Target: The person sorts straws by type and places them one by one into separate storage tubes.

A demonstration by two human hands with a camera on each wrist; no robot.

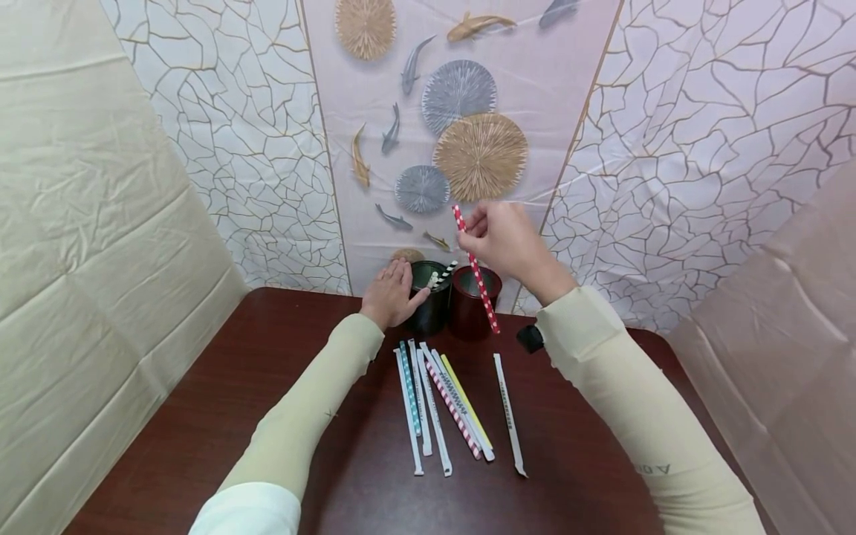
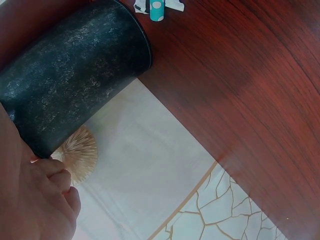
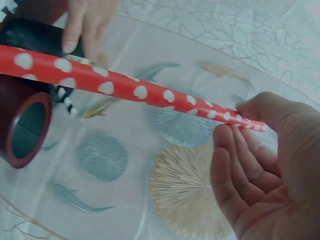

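My right hand (image 1: pixel 504 241) pinches a red paper straw with white hearts (image 1: pixel 483 291) near its upper end. The straw hangs tilted in front of the dark red cup (image 1: pixel 471 323), its lower end outside the cup. The right wrist view shows my thumb and fingertips on the straw (image 3: pixel 140 92). My left hand (image 1: pixel 392 293) holds the side of the black cup (image 1: pixel 428 316) near its rim, thumb in front and fingers behind. A black-and-white striped straw (image 1: pixel 445 274) and a whitish straw (image 1: pixel 433 280) stick out of that cup.
Several straws lie before the cups: white-wrapped ones (image 1: pixel 435 409), a teal dotted one (image 1: pixel 410 390), a red-and-white striped one (image 1: pixel 452 409) and a yellow one (image 1: pixel 467 401). Another wrapped straw (image 1: pixel 510 416) lies apart on the right. A patterned cloth (image 1: pixel 401 223) hangs behind the table (image 1: pixel 221 394).
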